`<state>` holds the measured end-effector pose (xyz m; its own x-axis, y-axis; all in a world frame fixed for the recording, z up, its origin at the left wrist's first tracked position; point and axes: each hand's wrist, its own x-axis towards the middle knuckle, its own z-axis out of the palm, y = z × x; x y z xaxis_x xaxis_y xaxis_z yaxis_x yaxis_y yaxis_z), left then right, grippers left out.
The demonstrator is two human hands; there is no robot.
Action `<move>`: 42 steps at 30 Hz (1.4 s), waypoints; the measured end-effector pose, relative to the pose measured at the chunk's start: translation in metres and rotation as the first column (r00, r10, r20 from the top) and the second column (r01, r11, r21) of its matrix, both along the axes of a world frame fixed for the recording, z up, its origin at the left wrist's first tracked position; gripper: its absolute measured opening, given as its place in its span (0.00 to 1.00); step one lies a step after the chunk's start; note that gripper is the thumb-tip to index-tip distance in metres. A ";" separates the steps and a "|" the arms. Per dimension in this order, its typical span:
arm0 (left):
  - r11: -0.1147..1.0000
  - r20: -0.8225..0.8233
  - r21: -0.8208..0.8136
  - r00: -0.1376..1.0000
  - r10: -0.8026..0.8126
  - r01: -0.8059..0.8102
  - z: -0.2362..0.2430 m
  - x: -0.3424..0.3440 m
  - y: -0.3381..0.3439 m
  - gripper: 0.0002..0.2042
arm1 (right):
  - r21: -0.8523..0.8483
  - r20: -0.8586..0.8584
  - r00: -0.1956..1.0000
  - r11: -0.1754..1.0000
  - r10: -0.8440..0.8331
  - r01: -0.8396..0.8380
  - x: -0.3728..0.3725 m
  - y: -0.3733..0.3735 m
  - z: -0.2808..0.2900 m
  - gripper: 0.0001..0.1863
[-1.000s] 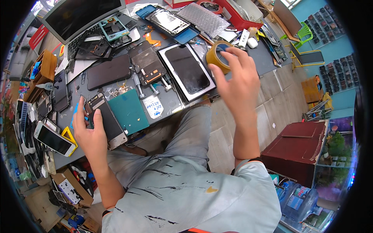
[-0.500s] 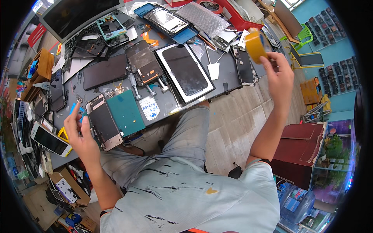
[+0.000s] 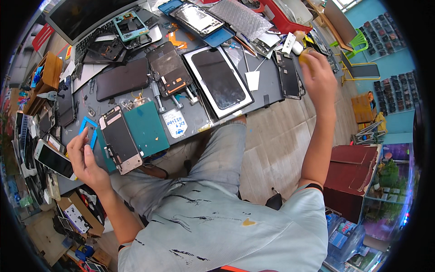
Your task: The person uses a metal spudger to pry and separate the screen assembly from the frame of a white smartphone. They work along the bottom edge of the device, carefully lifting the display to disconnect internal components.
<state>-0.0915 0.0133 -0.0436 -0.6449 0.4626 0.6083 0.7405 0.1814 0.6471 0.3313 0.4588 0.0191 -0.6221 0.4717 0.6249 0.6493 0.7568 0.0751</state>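
Note:
My right hand is over the table's far right, fingers curled round a roll of yellow tape; the hand covers most of the roll. My left hand hovers at the near left edge, holding nothing, its fingers partly bent and apart. Close by its fingertips lies a thin blue frame. Right of that hand, a detached phone screen, its back side up, rests partly on a green mat. A white phone lies left of the hand.
A dark phone lies in a white box mid-table. Around it are a metal clamp holder, a brown phone case, and another screen. An open laptop and a red tray stand at the back.
My right hand has lowered the tape roll and turned over it, hiding more of it. My left hand has drawn slightly left, away from the detached screen. The view has shifted a little.

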 end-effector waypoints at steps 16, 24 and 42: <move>0.993 0.100 0.112 0.995 0.014 -0.025 -0.006 -0.003 -0.005 0.19 | -0.177 0.739 0.523 0.871 0.424 -0.457 -0.102 -0.003 0.022 0.06; 0.988 0.119 0.150 0.993 0.020 -0.038 -0.008 -0.002 -0.005 0.18 | -0.261 0.737 0.467 0.843 0.489 -0.471 -0.113 0.009 0.030 0.09; 0.975 0.167 0.221 0.986 -0.018 -0.019 -0.006 0.000 -0.007 0.19 | -0.397 -0.844 0.457 0.247 0.281 -0.884 -0.056 -0.041 0.062 0.11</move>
<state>-0.0916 0.0061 -0.0499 -0.7463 0.3285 0.5789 0.6183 0.0204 0.7857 0.2758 0.4178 0.0810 -0.6410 0.5210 0.5637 -0.3647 0.4394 -0.8209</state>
